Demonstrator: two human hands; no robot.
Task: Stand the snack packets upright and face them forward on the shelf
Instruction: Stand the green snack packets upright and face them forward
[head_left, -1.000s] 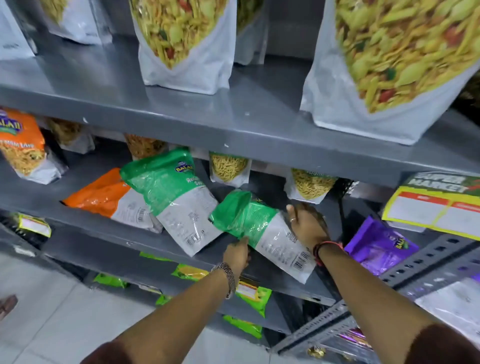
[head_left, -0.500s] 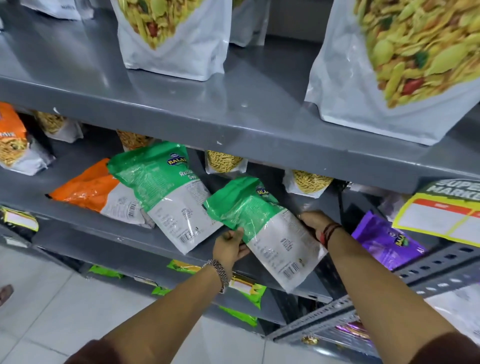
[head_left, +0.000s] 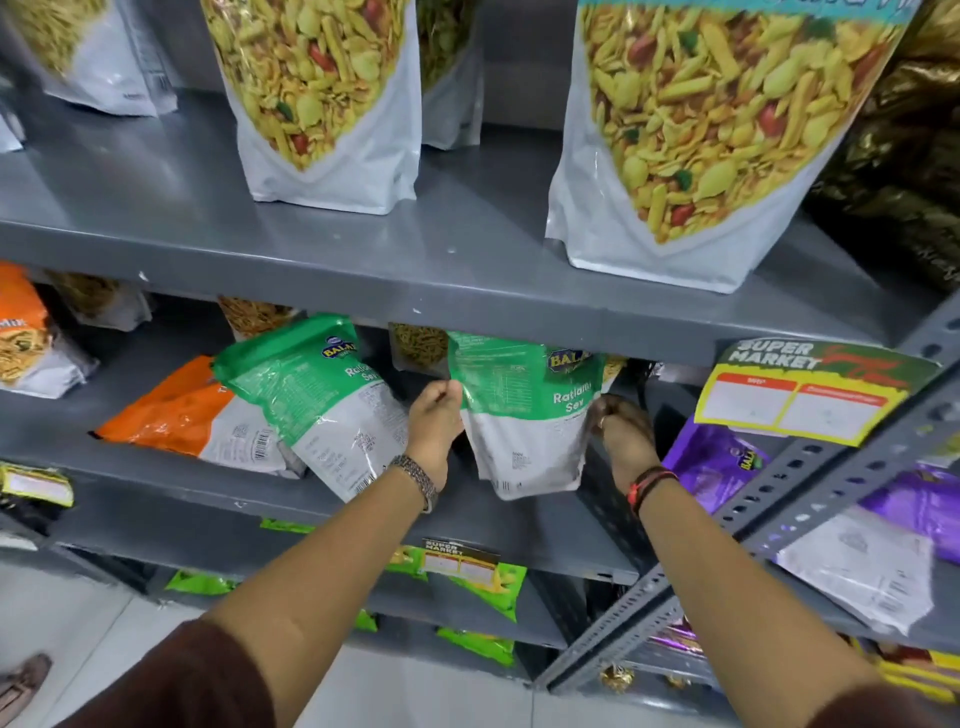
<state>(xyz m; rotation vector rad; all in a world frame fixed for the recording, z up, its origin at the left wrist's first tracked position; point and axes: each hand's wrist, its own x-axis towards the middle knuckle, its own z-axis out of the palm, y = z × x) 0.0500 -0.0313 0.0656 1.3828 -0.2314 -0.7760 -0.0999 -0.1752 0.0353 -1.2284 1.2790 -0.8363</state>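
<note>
I hold one green packet (head_left: 522, 415) upright between both hands on the middle shelf (head_left: 171, 467). My left hand (head_left: 435, 423) pinches the packet's left edge, thumb and fingertips closed on the film near the line where green print meets white. My right hand (head_left: 621, 434) grips the packet's right edge at about the same height, fingers curled around the side. The packet stands nearly vertical, its top tucked under the front lip of the upper shelf (head_left: 467, 301), its bottom edge at the level of my wrists. The printed face with the brand badge and the words "Ratlami Sev" points toward me.

Just to the left of my left hand, a second green packet (head_left: 311, 400) lies tilted back on the same shelf, top corner up and away from me, barcode end toward the shelf's front edge. It overlaps an orange packet (head_left: 176, 415) farther left, which lies flat. I cannot tell whether my left hand touches the second green packet.

To the right of my right hand, beyond a slotted grey upright (head_left: 810, 488), a purple packet (head_left: 717, 462) lies flat. A yellow price tag (head_left: 800, 400) hangs above it. Above both hands, large white pouches (head_left: 332, 104) of mixed snack stand upright on the upper shelf
</note>
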